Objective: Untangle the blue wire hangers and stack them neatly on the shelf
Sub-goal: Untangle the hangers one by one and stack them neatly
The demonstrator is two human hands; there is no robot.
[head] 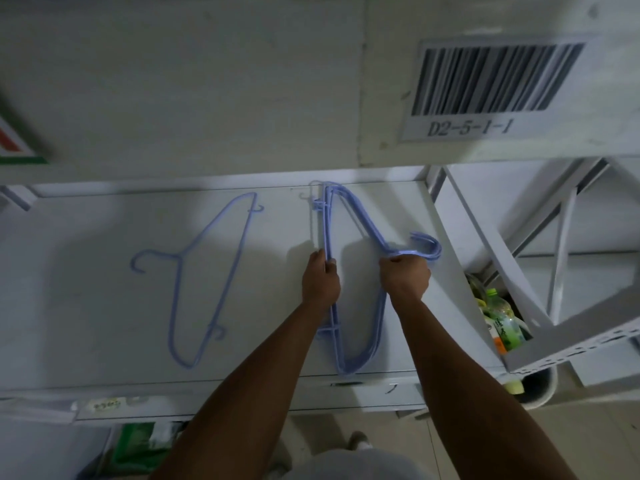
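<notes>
A stack of several blue wire hangers (356, 216) lies on the white shelf (104, 271), right of centre, hooks pointing right. My left hand (320, 278) grips the straight bottom bars of the stack. My right hand (405, 277) grips the stack at the necks, just below the hooks (429, 247). One single blue hanger (207, 271) lies flat and apart on the shelf's left half, its hook pointing left.
A barcode label reading D2-5-1-1 (485, 91) sits on the beam above. To the right, a lower bin holds a green bottle (502, 317) and other items. The metal shelf frame (554, 334) slants along the right. A green package (138, 441) lies below the front edge.
</notes>
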